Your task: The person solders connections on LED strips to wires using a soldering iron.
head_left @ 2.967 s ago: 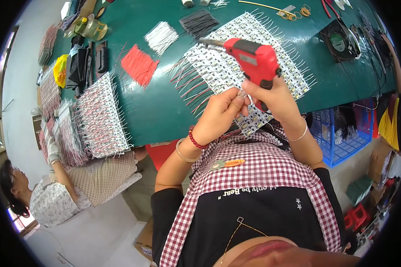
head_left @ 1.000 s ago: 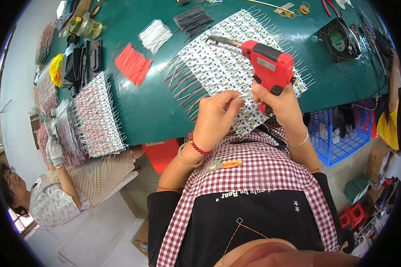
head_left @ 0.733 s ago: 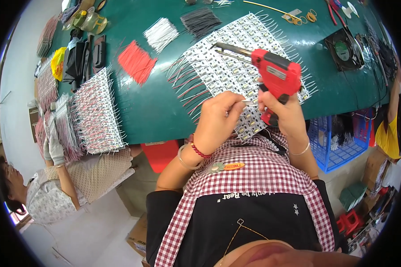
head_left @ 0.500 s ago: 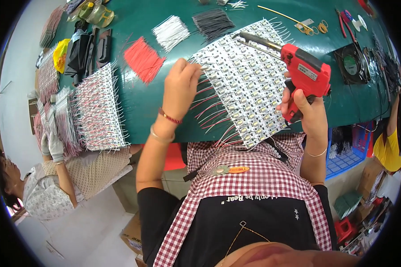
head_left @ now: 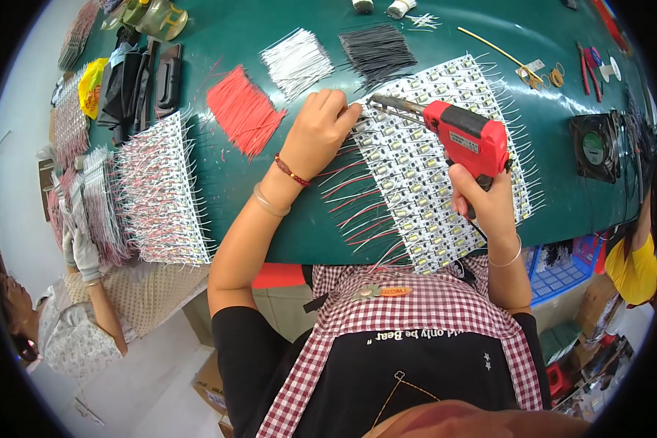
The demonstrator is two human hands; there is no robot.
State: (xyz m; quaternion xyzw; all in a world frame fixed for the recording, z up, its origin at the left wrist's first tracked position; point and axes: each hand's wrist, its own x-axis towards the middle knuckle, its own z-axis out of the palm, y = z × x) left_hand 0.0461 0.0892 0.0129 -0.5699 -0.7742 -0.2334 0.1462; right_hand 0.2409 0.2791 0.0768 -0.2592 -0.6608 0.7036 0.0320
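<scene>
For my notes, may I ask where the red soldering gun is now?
In the head view, the red soldering gun is right of centre, in the right hand over the white board panel, its tip near the left hand.

Your green desk (head_left: 230,193) carried a sheet of circuit boards (head_left: 439,175) in front of you. Red wires (head_left: 245,111), white wires (head_left: 296,63) and black wires (head_left: 377,55) lay in piles past its far left side; pliers (head_left: 585,73) and a black fan (head_left: 595,146) were on your right.
</scene>
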